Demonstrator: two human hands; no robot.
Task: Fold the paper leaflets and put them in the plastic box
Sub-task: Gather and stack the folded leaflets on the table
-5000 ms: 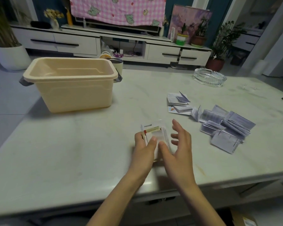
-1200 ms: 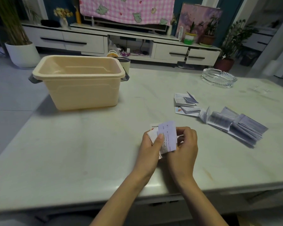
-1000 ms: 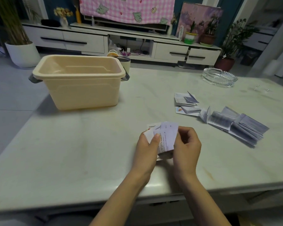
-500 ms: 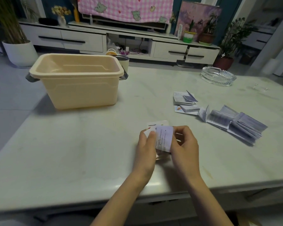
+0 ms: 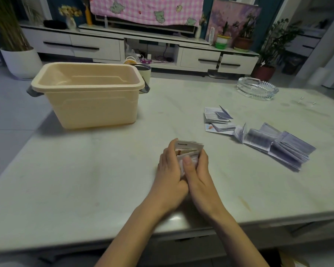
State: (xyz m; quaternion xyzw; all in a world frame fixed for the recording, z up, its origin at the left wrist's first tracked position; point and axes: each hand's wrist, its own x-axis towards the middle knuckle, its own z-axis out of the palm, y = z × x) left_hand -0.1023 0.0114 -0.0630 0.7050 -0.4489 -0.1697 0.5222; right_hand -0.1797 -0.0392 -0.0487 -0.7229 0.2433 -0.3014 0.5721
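Folded leaflet (image 5: 189,148) held over the worktop (image 5: 81,180), near its front edge. Left grip (image 5: 169,168) curled round its left side; right grip (image 5: 197,170) curled round its right side, thumb on its face. Header print too small to read. Plastic box (image 5: 93,105) well apart, far left. Loose leaflets (image 5: 277,145) lie to the right.

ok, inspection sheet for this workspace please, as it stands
Surface: pale marble-look table, faint marks.
Job's things: leaflet held near the front edge; beige plastic box far left, no leaflets visible inside; folded stack and loose leaflet pile at right.
Clutter: glass ashtray far right; cup behind the box.
Grippers: left hand and right hand both grip the leaflet.
Cables: leads in the open shelf of the TV unit, none seen on the table.
Surroundings: potted plants, tiled floor.
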